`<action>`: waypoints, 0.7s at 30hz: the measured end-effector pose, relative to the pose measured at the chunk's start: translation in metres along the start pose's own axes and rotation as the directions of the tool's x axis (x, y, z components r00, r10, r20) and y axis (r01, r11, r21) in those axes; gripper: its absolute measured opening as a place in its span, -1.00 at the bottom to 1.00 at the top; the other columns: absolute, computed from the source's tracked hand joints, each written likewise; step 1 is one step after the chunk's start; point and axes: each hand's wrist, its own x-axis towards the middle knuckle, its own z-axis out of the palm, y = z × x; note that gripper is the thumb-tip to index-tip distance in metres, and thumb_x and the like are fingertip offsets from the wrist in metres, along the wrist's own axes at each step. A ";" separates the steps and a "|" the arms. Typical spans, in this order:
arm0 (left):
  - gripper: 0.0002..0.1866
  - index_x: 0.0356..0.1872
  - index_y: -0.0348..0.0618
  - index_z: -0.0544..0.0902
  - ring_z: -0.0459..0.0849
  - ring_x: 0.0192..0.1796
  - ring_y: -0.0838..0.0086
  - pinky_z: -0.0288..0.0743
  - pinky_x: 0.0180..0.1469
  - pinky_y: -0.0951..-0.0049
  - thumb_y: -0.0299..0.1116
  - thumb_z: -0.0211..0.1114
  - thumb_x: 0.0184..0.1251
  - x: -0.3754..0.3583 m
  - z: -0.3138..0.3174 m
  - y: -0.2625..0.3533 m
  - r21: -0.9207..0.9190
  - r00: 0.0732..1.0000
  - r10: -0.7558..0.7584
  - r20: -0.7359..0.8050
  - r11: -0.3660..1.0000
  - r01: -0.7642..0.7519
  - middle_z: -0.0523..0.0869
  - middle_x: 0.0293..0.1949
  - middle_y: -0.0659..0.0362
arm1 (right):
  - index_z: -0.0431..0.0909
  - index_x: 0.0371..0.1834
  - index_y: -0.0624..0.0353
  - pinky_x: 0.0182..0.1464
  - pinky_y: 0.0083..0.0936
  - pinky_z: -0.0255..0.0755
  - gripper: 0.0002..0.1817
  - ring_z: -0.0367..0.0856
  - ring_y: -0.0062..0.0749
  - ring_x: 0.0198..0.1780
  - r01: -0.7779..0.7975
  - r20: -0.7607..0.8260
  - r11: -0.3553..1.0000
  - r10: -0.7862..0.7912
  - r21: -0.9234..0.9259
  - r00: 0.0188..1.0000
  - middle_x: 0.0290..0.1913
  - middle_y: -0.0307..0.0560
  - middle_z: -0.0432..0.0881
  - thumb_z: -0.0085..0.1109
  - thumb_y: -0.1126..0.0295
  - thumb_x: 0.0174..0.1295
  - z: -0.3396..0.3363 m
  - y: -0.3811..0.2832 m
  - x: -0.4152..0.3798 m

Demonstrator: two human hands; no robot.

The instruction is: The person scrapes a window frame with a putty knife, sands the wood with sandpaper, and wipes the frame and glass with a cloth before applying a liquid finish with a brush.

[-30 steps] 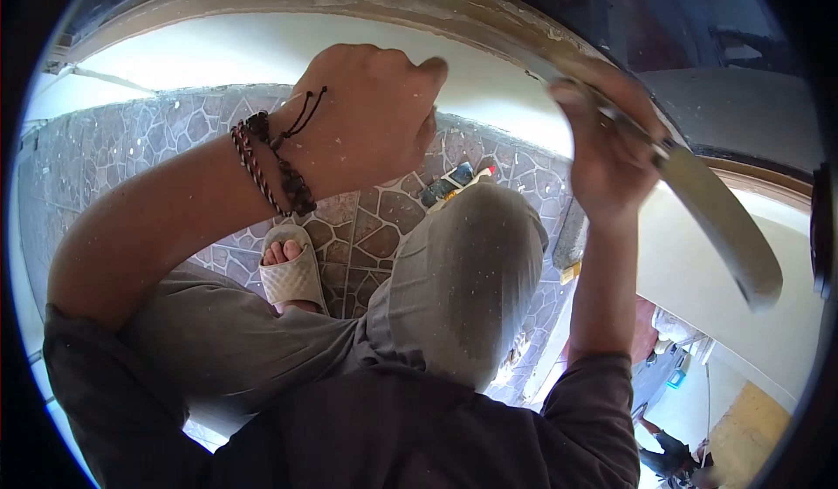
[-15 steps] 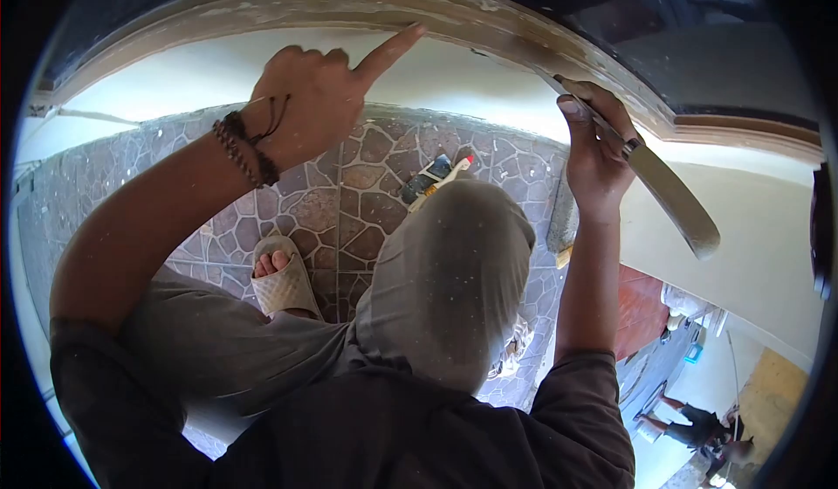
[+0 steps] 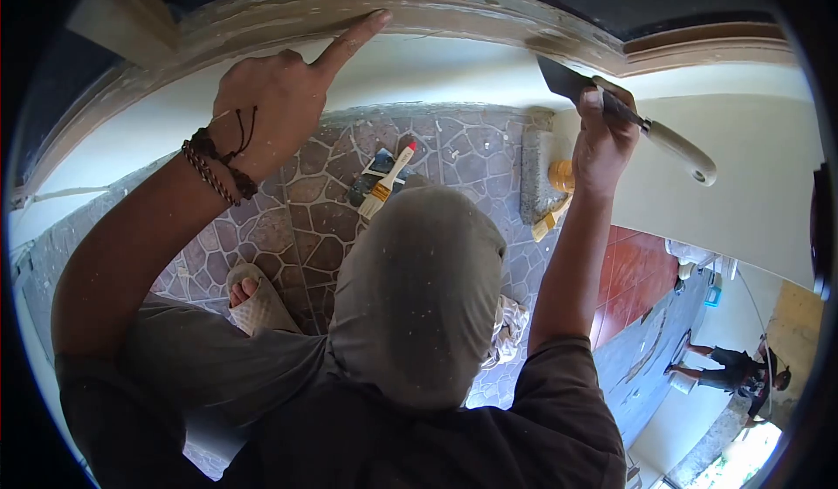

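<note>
My left hand [image 3: 275, 105] is raised to the wooden window frame [image 3: 436, 19], its index finger stretched out at the lower edge. The other fingers are curled and hold nothing. Farther right, my right hand [image 3: 602, 144] grips a putty knife [image 3: 563, 80] near the base of its blade. The pale handle, with a hole at its end, sticks out beyond my hand. The dark blade's broad face shows and its tip is close under the frame; contact cannot be made out. Patchy filler or old paint marks the wood.
A paintbrush [image 3: 381, 189] lies on a dark flat tool on the stone-patterned floor [image 3: 305, 196]. Another brush [image 3: 550, 219] and an orange container [image 3: 561, 175] are by a rough stone step [image 3: 532, 166]. A person [image 3: 742, 373] stands far off at lower right.
The view has shifted, showing more of the floor and the orange container. The putty knife has turned from edge-on to show its blade's broad face. My left index finger remains along the frame.
</note>
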 end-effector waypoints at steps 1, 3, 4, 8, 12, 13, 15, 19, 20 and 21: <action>-0.07 0.57 0.49 -0.01 0.68 -0.59 0.26 0.61 -0.53 0.27 -0.41 0.26 0.24 0.005 0.000 0.005 0.008 1.000 -0.001 -0.020 1.000 0.001 0.66 -0.58 0.04 | 0.59 -0.15 0.27 -0.15 -0.72 0.39 -0.80 0.52 -0.68 -0.26 -0.005 0.028 1.000 0.005 -0.003 1.000 -0.30 -0.27 0.65 0.37 0.47 0.23 0.001 -0.001 0.003; -0.07 0.56 0.50 -0.01 0.70 -0.57 0.25 0.61 -0.53 0.28 -0.41 0.27 0.24 0.013 -0.002 0.017 0.022 0.999 0.004 -0.041 1.000 -0.003 0.67 -0.58 0.04 | 0.59 -0.16 0.27 -0.16 -0.72 0.39 -0.80 0.52 -0.69 -0.26 0.037 0.017 0.999 -0.037 0.004 0.999 -0.30 -0.28 0.65 0.39 0.48 0.22 0.008 -0.005 0.010; -0.07 0.56 0.51 -0.01 0.71 -0.56 0.25 0.62 -0.52 0.28 -0.41 0.27 0.24 0.018 -0.004 0.023 0.017 1.000 0.006 -0.021 1.000 -0.006 0.67 -0.58 0.04 | 0.59 -0.17 0.26 -0.16 -0.73 0.38 -0.80 0.52 -0.70 -0.27 0.076 0.014 0.997 -0.076 0.007 0.997 -0.31 -0.29 0.64 0.40 0.48 0.21 0.009 -0.005 0.013; -0.07 0.56 0.52 -0.01 0.73 -0.52 0.21 0.64 -0.48 0.24 -0.41 0.27 0.24 0.029 -0.015 0.042 0.002 0.995 -0.032 0.094 0.999 0.032 0.69 -0.52 0.00 | 0.60 -0.21 0.25 -0.16 -0.72 0.40 -0.81 0.52 -0.69 -0.27 0.167 0.069 0.983 -0.162 -0.078 0.984 -0.32 -0.29 0.65 0.42 0.51 0.18 0.008 -0.005 0.030; -0.07 0.56 0.50 -0.01 0.75 -0.47 0.17 0.66 -0.42 0.21 -0.41 0.28 0.24 0.024 -0.010 0.033 -0.009 0.999 0.030 -0.043 1.000 -0.030 0.71 -0.43 -0.06 | 0.59 -0.23 0.25 -0.16 -0.70 0.42 -0.79 0.53 -0.65 -0.28 0.196 0.111 0.978 -0.189 -0.064 0.976 -0.34 -0.25 0.66 0.46 0.49 0.15 0.014 -0.015 0.033; -0.07 0.56 0.50 0.00 0.75 -0.43 0.15 0.67 -0.39 0.21 -0.40 0.28 0.25 0.021 -0.016 0.033 0.002 0.999 -0.001 0.037 1.000 0.001 0.71 -0.40 -0.08 | 0.59 -0.23 0.25 -0.16 -0.70 0.42 -0.79 0.53 -0.65 -0.28 0.195 0.108 0.979 -0.189 -0.057 0.976 -0.34 -0.25 0.66 0.46 0.49 0.15 0.014 -0.015 0.036; -0.08 0.56 0.50 0.01 0.76 -0.39 0.14 0.68 -0.36 0.20 -0.40 0.28 0.26 0.016 -0.020 0.030 0.021 0.992 -0.031 0.120 0.999 0.028 0.71 -0.37 -0.10 | 0.59 -0.24 0.26 -0.15 -0.70 0.43 -0.77 0.55 -0.63 -0.27 0.248 0.179 0.963 -0.226 -0.109 0.958 -0.34 -0.24 0.66 0.48 0.48 0.14 0.014 -0.013 0.039; -0.11 0.55 0.51 0.04 0.76 -0.38 0.13 0.68 -0.34 0.21 -0.37 0.30 0.27 0.006 -0.021 0.015 0.030 0.998 0.021 0.057 0.999 -0.022 0.70 -0.39 -0.08 | 0.59 -0.24 0.27 -0.16 -0.70 0.43 -0.78 0.55 -0.64 -0.28 0.251 0.148 0.965 -0.238 -0.075 0.960 -0.36 -0.25 0.65 0.47 0.50 0.14 0.020 -0.010 0.040; -0.11 0.55 0.51 0.05 0.76 -0.38 0.13 0.68 -0.33 0.21 -0.36 0.30 0.28 0.004 -0.023 0.011 0.050 0.998 0.025 0.052 0.998 -0.028 0.70 -0.39 -0.08 | 0.59 -0.24 0.27 -0.17 -0.71 0.43 -0.79 0.55 -0.64 -0.29 0.252 0.147 0.966 -0.242 -0.058 0.959 -0.36 -0.25 0.66 0.47 0.51 0.15 0.024 -0.012 0.040; -0.11 0.55 0.51 0.05 0.76 -0.38 0.13 0.68 -0.33 0.21 -0.36 0.30 0.28 0.001 -0.023 0.005 0.061 0.998 0.023 0.058 0.998 -0.026 0.70 -0.39 -0.08 | 0.60 -0.24 0.27 -0.17 -0.71 0.43 -0.80 0.55 -0.65 -0.29 0.252 0.146 0.967 -0.244 -0.041 0.959 -0.36 -0.24 0.66 0.46 0.52 0.15 0.028 -0.013 0.040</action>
